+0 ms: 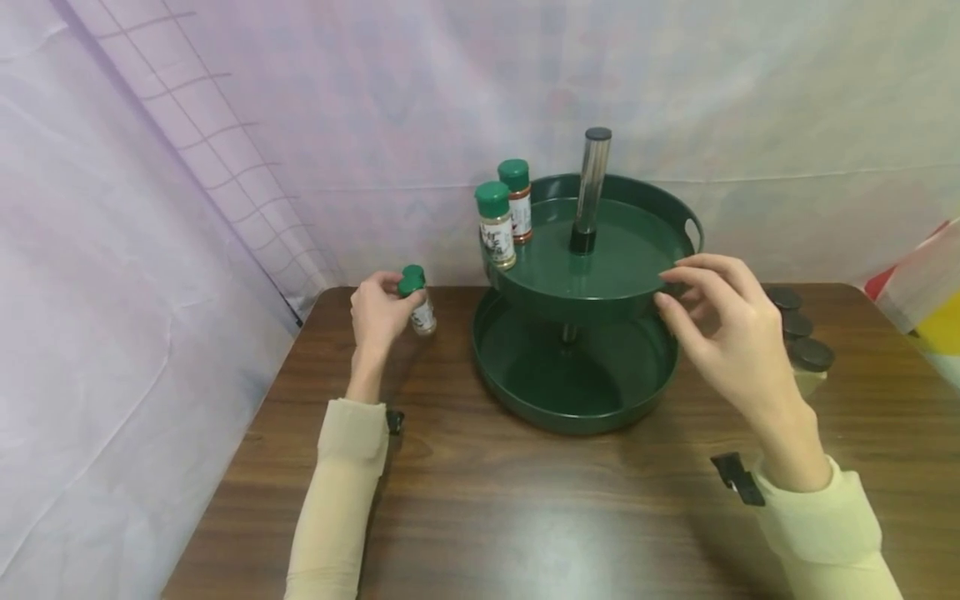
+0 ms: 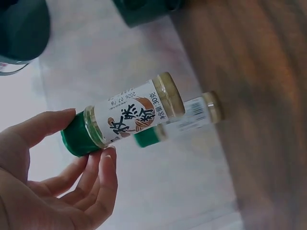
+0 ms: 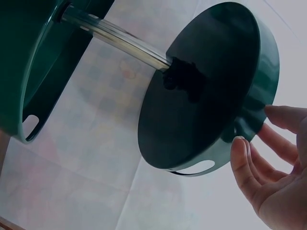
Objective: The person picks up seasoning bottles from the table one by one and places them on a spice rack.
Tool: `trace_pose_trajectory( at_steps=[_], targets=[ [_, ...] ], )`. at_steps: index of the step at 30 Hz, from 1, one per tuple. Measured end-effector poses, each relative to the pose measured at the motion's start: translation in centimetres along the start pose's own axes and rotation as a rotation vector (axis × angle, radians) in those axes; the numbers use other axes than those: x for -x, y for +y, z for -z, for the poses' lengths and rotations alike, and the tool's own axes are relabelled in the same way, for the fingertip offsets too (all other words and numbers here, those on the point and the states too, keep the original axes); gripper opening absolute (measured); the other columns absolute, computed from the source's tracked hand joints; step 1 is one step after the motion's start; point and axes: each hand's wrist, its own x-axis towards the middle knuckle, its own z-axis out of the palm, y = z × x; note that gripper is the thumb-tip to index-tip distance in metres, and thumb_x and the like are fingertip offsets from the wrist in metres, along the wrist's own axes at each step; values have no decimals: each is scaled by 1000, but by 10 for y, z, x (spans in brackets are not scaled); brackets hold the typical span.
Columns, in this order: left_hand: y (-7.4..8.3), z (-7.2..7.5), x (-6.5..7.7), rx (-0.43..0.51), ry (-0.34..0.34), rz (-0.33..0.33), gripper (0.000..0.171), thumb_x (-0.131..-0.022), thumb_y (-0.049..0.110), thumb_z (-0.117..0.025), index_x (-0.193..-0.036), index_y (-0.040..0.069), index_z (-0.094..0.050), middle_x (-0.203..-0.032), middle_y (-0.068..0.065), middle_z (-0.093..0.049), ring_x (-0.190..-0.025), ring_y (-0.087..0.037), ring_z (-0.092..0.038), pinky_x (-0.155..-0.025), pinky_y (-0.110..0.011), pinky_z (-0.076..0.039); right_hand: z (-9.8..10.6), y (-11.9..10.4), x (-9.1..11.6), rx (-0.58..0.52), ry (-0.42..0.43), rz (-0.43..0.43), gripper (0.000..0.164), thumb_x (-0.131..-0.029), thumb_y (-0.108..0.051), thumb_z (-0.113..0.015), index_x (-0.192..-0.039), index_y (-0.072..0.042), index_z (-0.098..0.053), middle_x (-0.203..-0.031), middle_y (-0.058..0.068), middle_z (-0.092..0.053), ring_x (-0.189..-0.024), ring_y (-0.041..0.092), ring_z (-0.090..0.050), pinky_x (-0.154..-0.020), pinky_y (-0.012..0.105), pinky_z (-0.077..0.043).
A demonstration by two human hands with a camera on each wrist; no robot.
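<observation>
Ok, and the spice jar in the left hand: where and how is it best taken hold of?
Probably by its green cap, from above and the person's left, thumb and fingers on opposite sides, as the left hand pinches it. The spice jar has its cap uppermost, so that end is easy to get at, while a second jar close behind crowds the body.

Smooth glossy rack [image 1: 577,305], plastic cap [image 2: 77,135], wood-grain table [image 1: 465,500] (faintly shiny)
</observation>
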Motion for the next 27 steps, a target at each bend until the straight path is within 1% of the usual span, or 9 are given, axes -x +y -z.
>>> trace_pose_trajectory(
  at_steps=[4,8,14,21,27],
  targets=[
    [12,10,6,8,26,-55,44,-84,27,-78,-119,2,-69,-108,-16,-71,-94,-30,-70,-87,-48,-52,-1,0,1,-22,20,3,28,-82,6,-79,-110,4,-72,-118,19,-63,-81,19,-62,-77,8,-42],
    [27,20,15,21,55,-102,43,-84,26,-78,-118,2,-70,-107,-15,-72,-93,-30,-70,-84,-47,-53,0,1,0,-28,9,13,28,-83,6,-78,-111,4,-71,-117,20,-62,-83,20,-63,-80,7,-43],
    [49,34,27,54,114,-181,39,-82,22,-78,-113,1,-71,-101,-15,-73,-87,-28,-70,-79,-43,-55,-2,3,0,-62,27,23,28,-82,7,-79,-109,4,-72,-116,20,-62,-83,22,-63,-81,10,-42],
    [70,45,36,88,156,-232,35,-80,21,-78,-109,1,-73,-97,-12,-73,-82,-24,-70,-73,-35,-55,-3,6,0,-77,24,29,28,-81,6,-80,-108,3,-72,-115,20,-63,-85,25,-64,-82,10,-42],
    [87,53,42,115,177,-267,35,-80,22,-78,-108,2,-73,-95,-10,-73,-80,-21,-69,-67,-26,-52,-3,7,-1,-86,17,39,28,-82,6,-79,-109,3,-72,-116,21,-62,-85,26,-63,-82,10,-41]
  ],
)
